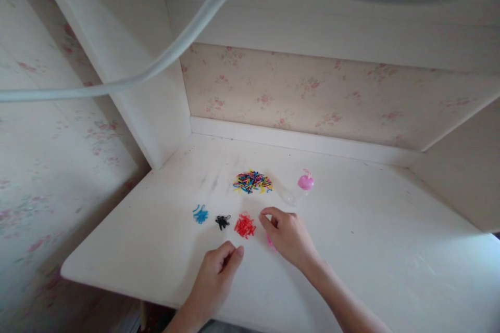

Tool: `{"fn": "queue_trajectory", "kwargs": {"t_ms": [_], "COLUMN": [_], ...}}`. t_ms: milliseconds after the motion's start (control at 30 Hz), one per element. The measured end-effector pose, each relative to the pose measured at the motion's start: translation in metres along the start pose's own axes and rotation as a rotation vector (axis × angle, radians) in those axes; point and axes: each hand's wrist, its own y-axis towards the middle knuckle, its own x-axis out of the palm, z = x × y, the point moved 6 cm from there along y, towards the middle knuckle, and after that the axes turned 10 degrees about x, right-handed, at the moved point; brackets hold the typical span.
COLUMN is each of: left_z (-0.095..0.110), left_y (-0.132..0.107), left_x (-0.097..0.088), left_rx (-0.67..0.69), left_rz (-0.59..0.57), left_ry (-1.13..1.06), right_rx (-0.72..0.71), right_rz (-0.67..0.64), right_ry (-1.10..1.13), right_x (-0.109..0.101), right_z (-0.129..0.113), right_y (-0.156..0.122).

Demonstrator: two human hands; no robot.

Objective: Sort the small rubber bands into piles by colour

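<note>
The left hand (221, 270) was loosely curled at the red bands' (245, 226) seven o'clock, the right hand (289, 233) half-curled at three; I couldn't tell whether either held anything.

The hands (291, 234) are bare; slim wrists (314, 266) widen into forearms (346, 299), uncovered as far as they show.

A white desk (383, 213) is backed at twelve o'clock by a flowered wall (265, 88), overhung by a shelf (273, 26). It is flanked by panels (128, 47) at ten and three. Flowered wallpaper (31, 182) is seen at nine; bluish light (482, 260) is cast at four.
</note>
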Motion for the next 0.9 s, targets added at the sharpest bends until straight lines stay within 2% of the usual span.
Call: {"fn": "queue_trajectory", "kwargs": {"t_ms": [67,167,267,533,700,900], "left_z": [0.000,0.001,0.000,0.002,0.003,0.003], "left_y": [-0.001,-0.004,-0.006,-0.004,-0.005,-0.005], "left_x": [-0.002,-0.002,-0.002,-0.002,-0.004,-0.003], "left_rx": [-0.001,0.013,0.026,0.029,0.022,0.027], "left_rz": [0.000,-0.010,-0.020,-0.059,-0.051,-0.072], "left_ry": [-0.011,0.001,0.010,0.007,-0.003,-0.009], "right_rx": [-0.009,0.000,0.011,-0.013,-0.038,-0.047], "right_rz": [-0.032,-0.043,-0.045,-0.042,-0.047,-0.028], "right_ry": [-0.132,-0.214,-0.286,-0.380,-0.344,-0.220], "right_x": [0.011,0.027,0.043,0.064,0.057,0.023], "right_z": [-0.015,-0.031,-0.042,-0.054,-0.050,-0.021], "right_y": [0.023,0.054,0.074,0.082,0.074,0.035]}}
